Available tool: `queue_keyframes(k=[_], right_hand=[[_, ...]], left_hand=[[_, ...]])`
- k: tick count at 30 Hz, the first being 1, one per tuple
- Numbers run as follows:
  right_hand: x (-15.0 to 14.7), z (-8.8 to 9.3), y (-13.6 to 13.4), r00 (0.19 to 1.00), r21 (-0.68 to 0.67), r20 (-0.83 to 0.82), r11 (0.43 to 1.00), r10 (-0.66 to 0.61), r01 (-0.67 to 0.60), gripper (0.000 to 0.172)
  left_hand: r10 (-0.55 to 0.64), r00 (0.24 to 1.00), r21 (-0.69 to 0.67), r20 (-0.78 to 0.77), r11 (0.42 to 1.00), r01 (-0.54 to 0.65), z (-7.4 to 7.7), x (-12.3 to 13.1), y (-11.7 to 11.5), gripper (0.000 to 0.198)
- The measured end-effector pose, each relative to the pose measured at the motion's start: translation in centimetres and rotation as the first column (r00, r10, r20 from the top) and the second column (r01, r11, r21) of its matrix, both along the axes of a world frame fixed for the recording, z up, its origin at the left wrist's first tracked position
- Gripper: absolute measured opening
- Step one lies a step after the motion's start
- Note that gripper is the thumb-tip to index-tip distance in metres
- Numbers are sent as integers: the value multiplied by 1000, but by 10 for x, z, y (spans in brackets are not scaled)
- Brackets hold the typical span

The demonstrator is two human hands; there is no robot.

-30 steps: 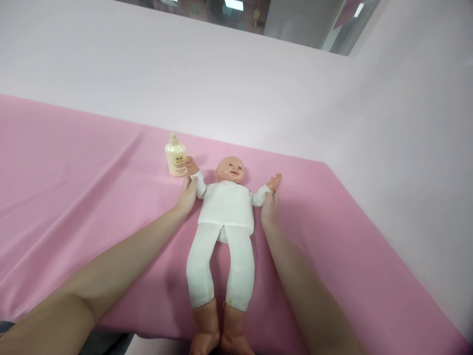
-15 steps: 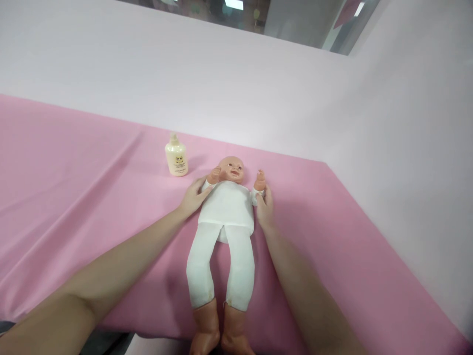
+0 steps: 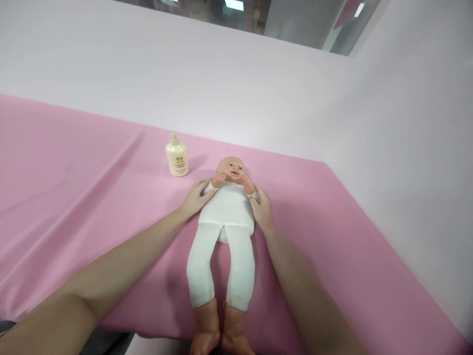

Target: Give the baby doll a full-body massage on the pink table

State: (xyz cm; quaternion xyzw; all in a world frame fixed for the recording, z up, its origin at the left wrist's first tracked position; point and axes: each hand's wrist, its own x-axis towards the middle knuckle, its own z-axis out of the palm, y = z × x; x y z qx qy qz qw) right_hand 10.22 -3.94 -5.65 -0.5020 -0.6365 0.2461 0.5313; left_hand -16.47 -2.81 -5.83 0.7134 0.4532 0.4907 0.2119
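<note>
A baby doll [image 3: 226, 222] in a white suit lies on its back on the pink sheet [image 3: 74, 197], head away from me. My left hand [image 3: 195, 198] grips the doll's arm on the left side, my right hand [image 3: 260, 209] grips the arm on the right side. Both doll arms are folded inward so the small hands sit near its chin. A cream lotion bottle [image 3: 176, 157] stands upright just left of the doll's head, apart from my left hand.
The pink sheet covers a wide surface that ends at pale pink walls [image 3: 406, 148] behind and to the right. The near edge of the sheet [image 3: 155, 337] lies by the doll's feet.
The doll's arms were spread out to the sides; my two hands have brought them inward and together over its chest, up by the chin.
</note>
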Motion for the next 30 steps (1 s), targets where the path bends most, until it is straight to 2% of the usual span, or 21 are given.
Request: queue_keyframes(k=[10,17,30], right_hand=[[2,-2,-2,995,-28,-93,999,-22,19,55],[1,1,-3,989,-42,-135,998,-54,49,53],[2,-5,4,966,-59,-250,997,-70,57,51]], left_hand=[[12,998,-27,68,1000,-10,3,2,-5,54],[36,978,-73,205,997,-21,-4,1,-1,58],[68,948,-111,309,993,-35,-11,-1,6,55]])
